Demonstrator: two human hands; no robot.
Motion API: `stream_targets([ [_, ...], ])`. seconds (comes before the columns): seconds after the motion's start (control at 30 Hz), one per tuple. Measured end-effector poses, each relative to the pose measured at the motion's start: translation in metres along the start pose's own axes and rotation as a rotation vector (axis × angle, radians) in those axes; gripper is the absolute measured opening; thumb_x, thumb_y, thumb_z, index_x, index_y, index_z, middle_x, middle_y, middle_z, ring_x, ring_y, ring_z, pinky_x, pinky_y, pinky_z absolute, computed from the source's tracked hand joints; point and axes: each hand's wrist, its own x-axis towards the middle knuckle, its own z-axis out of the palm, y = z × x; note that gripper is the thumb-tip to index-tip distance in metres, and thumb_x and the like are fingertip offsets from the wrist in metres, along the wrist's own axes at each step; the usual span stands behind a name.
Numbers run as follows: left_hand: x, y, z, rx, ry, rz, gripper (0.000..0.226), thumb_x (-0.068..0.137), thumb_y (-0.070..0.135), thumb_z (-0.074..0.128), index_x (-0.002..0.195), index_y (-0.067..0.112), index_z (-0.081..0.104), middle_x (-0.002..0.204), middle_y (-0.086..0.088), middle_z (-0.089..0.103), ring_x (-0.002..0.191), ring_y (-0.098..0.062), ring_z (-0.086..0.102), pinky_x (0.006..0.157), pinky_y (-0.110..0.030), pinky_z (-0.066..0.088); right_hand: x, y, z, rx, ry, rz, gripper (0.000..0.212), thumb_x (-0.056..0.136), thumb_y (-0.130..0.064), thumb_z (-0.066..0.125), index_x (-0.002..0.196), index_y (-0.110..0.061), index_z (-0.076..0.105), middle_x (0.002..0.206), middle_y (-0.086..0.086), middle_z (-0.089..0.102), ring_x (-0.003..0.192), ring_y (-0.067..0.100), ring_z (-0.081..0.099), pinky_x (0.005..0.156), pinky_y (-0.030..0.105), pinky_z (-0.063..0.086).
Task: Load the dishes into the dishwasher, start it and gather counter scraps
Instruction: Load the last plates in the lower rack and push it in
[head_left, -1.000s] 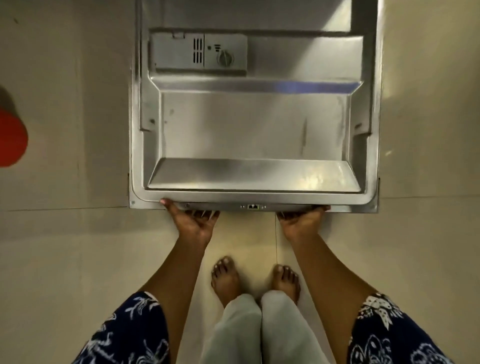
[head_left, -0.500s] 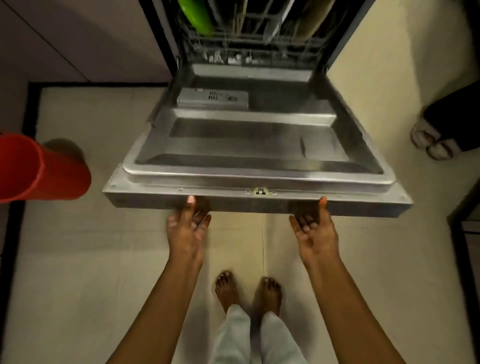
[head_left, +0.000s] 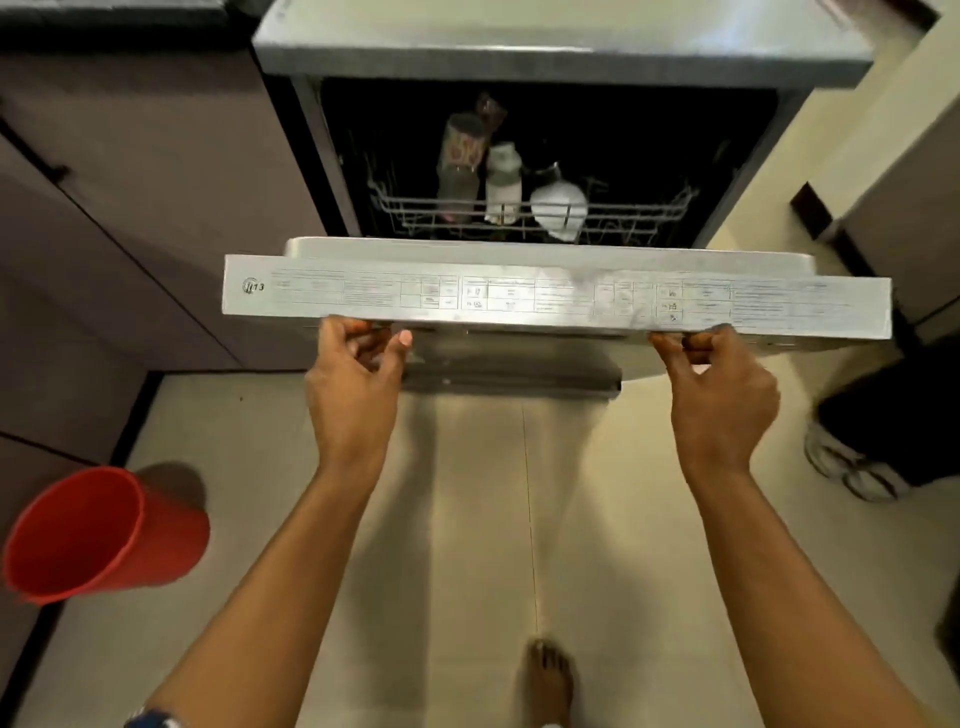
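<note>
Dishwasher door (head_left: 556, 293) half raised, silver, left hand (head_left: 353, 384), right hand (head_left: 722, 395) gripping underside

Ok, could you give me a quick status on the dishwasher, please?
Left hand and right hand grip the door from below. Door half raised, upper rack loaded. Nothing blocking it.

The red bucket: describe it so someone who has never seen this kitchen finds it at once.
Start at the stainless steel dishwasher with its half-raised door. Look down to the pale tiled floor on its left, beside the dark cabinets. The red plastic bucket stands there, open-topped, the only bright red thing in view.
</note>
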Motion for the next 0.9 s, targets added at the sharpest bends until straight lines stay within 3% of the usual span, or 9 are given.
stream_targets([
  [0.07, 0.020, 0.010, 0.002, 0.149, 0.067, 0.135, 0.028, 0.085, 0.036, 0.068, 0.104, 0.021, 0.055, 0.097, 0.009, 0.066, 0.089, -0.003, 0.064, 0.083, -0.033, 0.055, 0.026, -0.001, 0.002, -0.154, 0.028, -0.160, 0.038, 0.085, -0.050, 0.058, 0.090, -0.013, 0.061, 0.087, 0.008, 0.069, 0.080, 0.026, 0.058, 0.062, 0.027, 0.030],
  [0.13, 0.042, 0.013, 0.005, 0.425, 0.077, 0.329, 0.051, 0.079, 0.047, 0.069, 0.119, 0.021, 0.052, 0.118, 0.000, 0.059, 0.110, -0.015, 0.056, 0.095, -0.039, 0.047, 0.047, -0.008, 0.000, -0.257, 0.081, -0.396, 0.042, 0.081, -0.051, 0.062, 0.099, -0.013, 0.058, 0.099, 0.012, 0.063, 0.093, 0.027, 0.048, 0.068, 0.033, 0.032],
  [0.23, 0.076, 0.008, 0.010, 0.900, -0.097, 0.555, 0.091, 0.065, 0.068, 0.067, 0.139, 0.025, 0.037, 0.148, -0.009, 0.036, 0.138, -0.031, 0.028, 0.114, -0.053, 0.015, 0.077, -0.023, 0.003, -0.462, -0.132, -0.630, 0.087, 0.069, -0.063, 0.065, 0.138, -0.017, 0.037, 0.144, 0.012, 0.034, 0.133, 0.028, 0.025, 0.106, 0.046, 0.017],
  [0.3, 0.087, 0.006, 0.010, 0.922, -0.169, 0.575, 0.091, 0.066, 0.079, 0.055, 0.136, 0.022, 0.042, 0.147, -0.007, 0.040, 0.138, -0.030, 0.030, 0.116, -0.055, 0.012, 0.088, -0.033, 0.012, -0.552, -0.421, -0.588, 0.111, 0.062, -0.075, 0.062, 0.147, -0.020, 0.019, 0.152, 0.011, 0.022, 0.140, 0.032, 0.017, 0.113, 0.058, 0.008],
  [0.43, 0.073, 0.004, -0.006, 0.905, -0.318, 0.561, 0.098, 0.058, 0.090, 0.043, 0.130, 0.025, 0.045, 0.153, -0.002, 0.033, 0.143, -0.027, 0.023, 0.117, -0.048, 0.013, 0.074, -0.037, 0.002, -0.634, -0.500, -0.620, 0.119, 0.052, -0.095, 0.024, 0.142, -0.019, 0.031, 0.138, 0.013, 0.042, 0.125, 0.036, 0.037, 0.108, 0.055, 0.019],
  [0.53, 0.055, 0.003, -0.016, 0.906, -0.535, 0.471, 0.104, 0.053, 0.093, 0.042, 0.136, 0.031, 0.039, 0.149, -0.002, 0.039, 0.139, -0.026, 0.031, 0.115, -0.045, 0.019, 0.047, -0.022, -0.011, -0.652, -0.667, -0.641, 0.123, 0.045, -0.099, 0.017, 0.139, -0.021, 0.035, 0.128, 0.011, 0.046, 0.114, 0.031, 0.044, 0.102, 0.048, 0.032],
  [0.67, 0.000, -0.035, -0.029, 1.055, -0.724, 0.427, 0.109, 0.052, 0.094, 0.038, 0.142, 0.034, 0.032, 0.136, -0.001, 0.050, 0.124, -0.026, 0.043, 0.110, -0.048, 0.028, -0.030, 0.009, -0.015, -0.702, -0.834, -0.542, 0.112, 0.054, -0.091, 0.042, 0.141, -0.022, 0.028, 0.136, 0.007, 0.042, 0.123, 0.029, 0.040, 0.105, 0.048, 0.030],
  [0.77, -0.066, -0.089, -0.038, 1.095, -0.774, 0.364, 0.101, 0.055, 0.084, 0.058, 0.139, 0.030, 0.041, 0.134, 0.000, 0.051, 0.122, -0.026, 0.045, 0.109, -0.051, 0.028, -0.104, 0.038, -0.006, -0.753, -0.921, -0.467, 0.101, 0.063, -0.074, 0.062, 0.141, -0.021, 0.025, 0.139, 0.007, 0.037, 0.127, 0.029, 0.036, 0.108, 0.054, 0.026],
  [0.9, -0.152, -0.166, -0.032, 1.138, -0.753, 0.276, 0.092, 0.053, 0.064, 0.078, 0.131, 0.020, 0.053, 0.130, -0.006, 0.055, 0.120, -0.032, 0.050, 0.106, -0.062, 0.025, -0.198, 0.097, 0.022, -0.764, -1.005, -0.369, 0.090, 0.072, -0.058, 0.068, 0.142, -0.020, 0.028, 0.144, 0.009, 0.034, 0.134, 0.032, 0.030, 0.107, 0.067, 0.018],
])
